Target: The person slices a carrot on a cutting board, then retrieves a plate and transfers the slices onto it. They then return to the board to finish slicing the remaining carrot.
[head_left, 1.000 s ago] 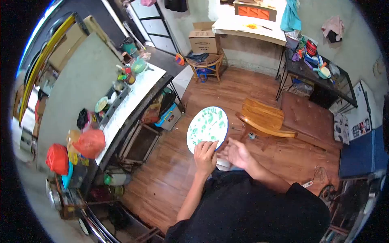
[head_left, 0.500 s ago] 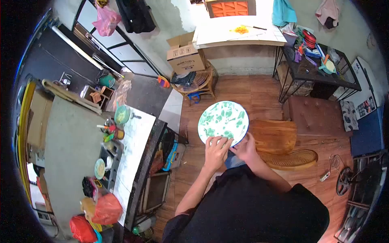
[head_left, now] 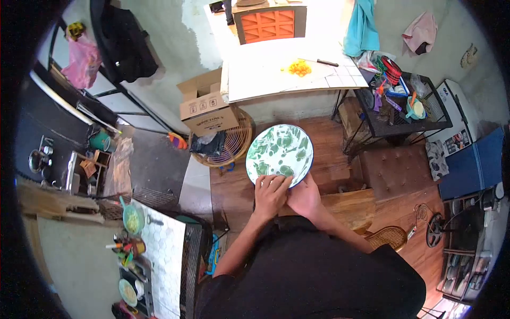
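Observation:
A round white plate with green marbling and a dark rim is held out in front of my body. My left hand lies with its fingers over the near edge of the plate. Against the plate's near right edge, my right hand supports it from below, with its fingers hidden under the plate. No food shows on the plate's surface.
Ahead, a white-topped table bears orange pieces and a knife. A cardboard box rests on a rattan stool. Left is a tiled counter; right, a black mesh table and brown bench.
The view has moved forward, so the white-topped table and box appear nearer. The plate stays in both hands and sits slightly further left in view.

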Available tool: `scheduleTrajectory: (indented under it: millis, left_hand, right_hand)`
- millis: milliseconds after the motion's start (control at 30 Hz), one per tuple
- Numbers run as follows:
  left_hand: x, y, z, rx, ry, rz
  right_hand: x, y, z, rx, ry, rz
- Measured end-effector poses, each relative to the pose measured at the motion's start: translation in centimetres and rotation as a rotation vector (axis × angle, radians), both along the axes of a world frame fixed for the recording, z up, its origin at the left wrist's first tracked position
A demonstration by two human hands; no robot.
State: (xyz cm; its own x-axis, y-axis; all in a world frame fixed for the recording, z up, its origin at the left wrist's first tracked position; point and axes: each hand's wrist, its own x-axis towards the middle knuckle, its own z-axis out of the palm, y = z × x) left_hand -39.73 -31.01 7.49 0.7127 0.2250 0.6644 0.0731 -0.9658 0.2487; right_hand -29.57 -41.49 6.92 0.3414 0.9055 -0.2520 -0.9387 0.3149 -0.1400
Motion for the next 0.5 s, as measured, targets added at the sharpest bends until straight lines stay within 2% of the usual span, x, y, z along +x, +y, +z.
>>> scheduleTrajectory:
  millis: [33,67,133,200,267,300,400,467,500]
  left_hand:
    - [0.7,1.2,-0.4,-0.036,-0.003,-0.021]
    - [1.5,3.0,-0.8,-0.045,-0.005,-0.034]
    - [3.6,7.2,-1.3,-0.048,0.029,-0.086]
    - [5.8,11.3,-1.5,-0.071,0.057,-0.109]
    - [8.1,15.2,-1.3,-0.099,0.051,-0.157]
    - [9.1,16.7,-1.1,-0.142,0.092,-0.171]
    - [11.8,21.8,0.0,-0.117,0.152,-0.256]
    - [14.0,24.8,0.5,-0.035,0.144,-0.259]
    - [14.9,25.7,0.6,-0.035,0.143,-0.243]
  right_hand:
    - [1.2,0.7,-2.3,-0.094,-0.113,0.002]
    - [2.9,2.0,-4.7,-0.103,-0.114,-0.01]
    - [6.5,5.3,-7.8,0.028,-0.111,0.067]
    - [8.1,9.2,-4.2,0.048,-0.107,0.058]
    - [9.5,13.2,-1.2,-0.133,-0.159,-0.046]
    - [10.7,14.4,-2.8,-0.251,-0.121,-0.102]
    - [13.5,17.0,-2.6,-0.332,-0.061,-0.271]
    - [15.8,18.0,-2.2,-0.342,-0.088,-0.284]
    - [17.5,17.8,-2.2,-0.318,-0.198,-0.174]
